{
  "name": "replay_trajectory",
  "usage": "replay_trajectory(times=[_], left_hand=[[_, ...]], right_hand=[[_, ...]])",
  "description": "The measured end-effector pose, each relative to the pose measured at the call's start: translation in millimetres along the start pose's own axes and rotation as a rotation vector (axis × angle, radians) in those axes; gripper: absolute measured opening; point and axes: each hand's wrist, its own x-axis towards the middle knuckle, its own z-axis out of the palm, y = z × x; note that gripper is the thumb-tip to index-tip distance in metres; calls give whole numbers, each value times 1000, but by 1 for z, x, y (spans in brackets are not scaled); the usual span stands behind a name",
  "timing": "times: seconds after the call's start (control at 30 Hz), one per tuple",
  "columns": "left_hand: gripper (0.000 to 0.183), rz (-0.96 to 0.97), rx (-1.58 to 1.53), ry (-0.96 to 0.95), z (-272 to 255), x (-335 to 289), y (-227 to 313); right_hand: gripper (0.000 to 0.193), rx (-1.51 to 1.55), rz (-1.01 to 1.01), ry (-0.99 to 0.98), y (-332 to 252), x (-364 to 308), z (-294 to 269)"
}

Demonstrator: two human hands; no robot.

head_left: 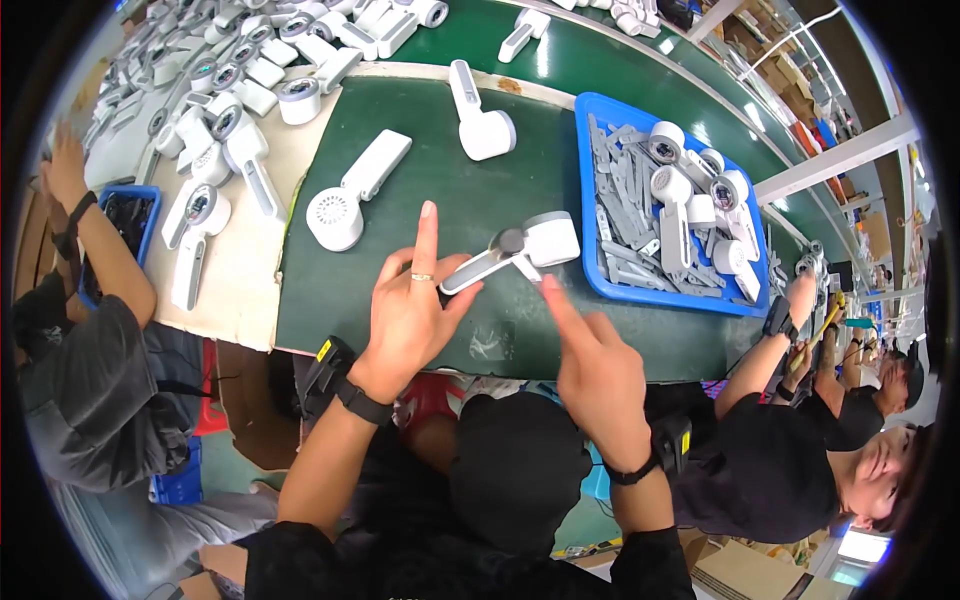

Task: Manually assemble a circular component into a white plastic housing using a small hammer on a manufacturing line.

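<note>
Fingers of the left hand (408, 315) pinched on the grey handle of a white handheld fan (518, 250), thumb against its near end, forefinger sticking straight up and free. Right hand (598, 375) grasping nothing: forefinger stretched out, tip touching the handle just below the fan's head, other fingers curled loosely. Fan lying on its side on the green mat (420, 290), near the middle, between both hands, head pointing right and far.

Probably pressing or seating a handle part. Best done by keeping the left pinch firm so the handle cannot roll, pressing straight down with the right fingertip, and keeping the head flat on the mat.

Further out: two more white fans (350, 195) (478, 115) lying on the mat, left and far. To the right, a blue tray (590, 265) piled with grey handle pieces and white round heads. Far left, a pale board (235, 275) crowded with part-built fans. Another blue tray (150, 195) at the left edge, beside a co-worker's arm (95, 240). More seated workers on the right, along the long green bench; shelves and cardboard boxes far right.
</note>
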Motion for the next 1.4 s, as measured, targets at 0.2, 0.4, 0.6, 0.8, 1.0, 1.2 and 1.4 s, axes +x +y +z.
replay_trajectory(times=[0.2,0.4,0.6,0.8,1.0,1.2,1.4], left_hand=[[110,72,15,61,-1,-1,-2],[100,265,20,117,2,-8,-3],[96,353,61,140,1,-6,-2],[109,181,81,76,-27,24,9],[106,-20,236,61,-53,167,-10],[87,557,400,229,-45,241,-72],[63,779,460,261,-44,262,-68]], right_hand=[[67,-19,24,-69,-2,3,-2],[55,141,-89,-64,32,-9,8],[38,772,478,127,84,-29,12],[17,1114,494,66,133,-30,18],[11,1008,534,-35,133,-37,18],[16,881,544,55,126,-36,25],[13,713,461,8,126,-36,15]])
